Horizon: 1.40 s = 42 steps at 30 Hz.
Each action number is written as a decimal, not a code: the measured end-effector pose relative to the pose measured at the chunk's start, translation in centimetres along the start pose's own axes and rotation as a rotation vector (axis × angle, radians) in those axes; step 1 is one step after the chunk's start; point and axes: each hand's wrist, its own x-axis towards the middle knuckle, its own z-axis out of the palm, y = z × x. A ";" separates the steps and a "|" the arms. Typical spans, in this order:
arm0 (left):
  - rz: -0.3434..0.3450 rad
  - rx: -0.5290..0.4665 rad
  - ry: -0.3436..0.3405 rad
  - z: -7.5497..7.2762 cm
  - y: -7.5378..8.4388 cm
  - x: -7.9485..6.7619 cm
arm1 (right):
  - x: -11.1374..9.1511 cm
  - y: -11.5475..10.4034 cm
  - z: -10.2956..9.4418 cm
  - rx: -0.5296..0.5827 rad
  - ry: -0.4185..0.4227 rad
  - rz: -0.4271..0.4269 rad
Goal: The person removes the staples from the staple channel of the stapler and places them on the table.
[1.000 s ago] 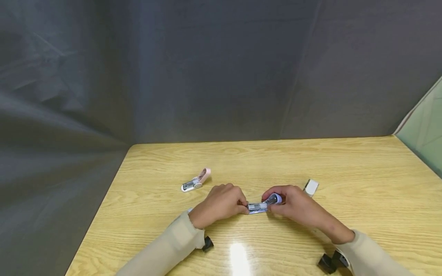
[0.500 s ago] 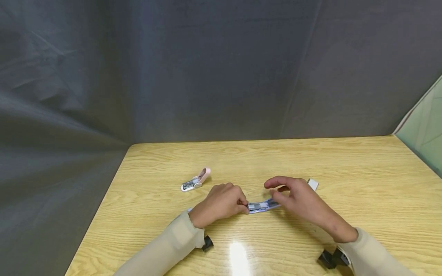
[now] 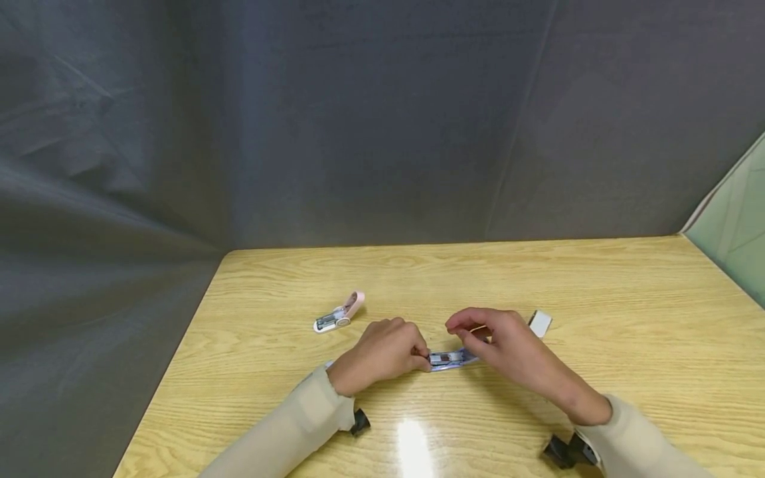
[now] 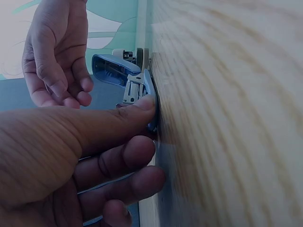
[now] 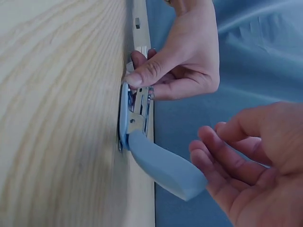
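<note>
A light blue stapler (image 3: pixel 448 359) lies on the table with its top cover (image 5: pixel 165 168) swung up and back, so the metal magazine (image 5: pixel 138 111) shows. My left hand (image 3: pixel 382 355) pinches the front end of its base, the thumb pressing on top and the other fingers curled beside it. Over the raised cover hovers my right hand (image 3: pixel 508 345), its fingers loosely bent and nothing visible between them. In the right wrist view those fingers (image 5: pixel 222 156) are beside the cover's tip, apart from the magazine.
A pink and white stapler (image 3: pixel 339 313), also opened up, stands on the table to the left. Behind my right hand lies a small white block-shaped thing (image 3: pixel 540 323). A dark sheet (image 3: pixel 382 133) hangs along the table's back edge.
My right hand has let go of the blue stapler's cover and lifted off, then shifted slightly left above it. The left hand has kept its hold on the base.
</note>
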 end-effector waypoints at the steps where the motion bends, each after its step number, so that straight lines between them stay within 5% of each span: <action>1: 0.001 0.002 0.002 0.0 0.0 0.0 | 0.0 0.0 0.0 0.010 -0.013 0.009; 19: -0.003 0.008 0.008 0.2 -0.1 -0.1 | 0.0 1.1 1.1 0.087 -0.209 0.070; 42: -0.004 0.020 0.007 0.1 0.0 -0.1 | 0.5 0.6 1.7 -0.113 -0.174 0.039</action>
